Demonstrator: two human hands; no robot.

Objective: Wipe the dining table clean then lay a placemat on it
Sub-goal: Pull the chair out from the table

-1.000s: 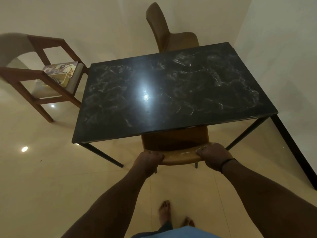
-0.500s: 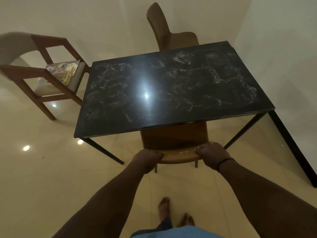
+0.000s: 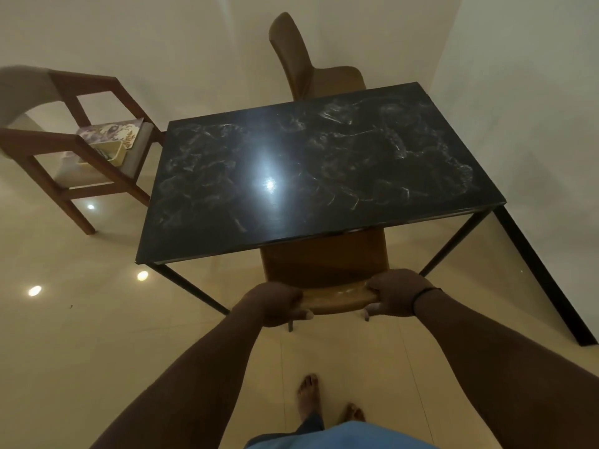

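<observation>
The dining table (image 3: 227, 228) has a black marble-patterned top with pale smears and a ceiling light's glare near its middle. A brown chair (image 3: 324, 267) stands tucked under its near edge. My left hand (image 3: 275, 303) grips the left end of the chair's backrest top, and my right hand (image 3: 395, 291), with a dark band at the wrist, grips the right end. A patterned placemat (image 3: 113, 132) lies on the seat of a wooden armchair to the table's left, with a cream tray (image 3: 107, 152) on it.
The wooden armchair (image 3: 77, 144) stands off the table's left side. A second brown chair (image 3: 301, 63) sits at the far edge. A wall with a dark skirting (image 3: 544, 280) runs close along the right. My bare feet (image 3: 308, 396) are on the glossy tile floor.
The view has shifted slightly, so the table sits a little higher and farther in frame. Both hands keep their grip on the chair's backrest.
</observation>
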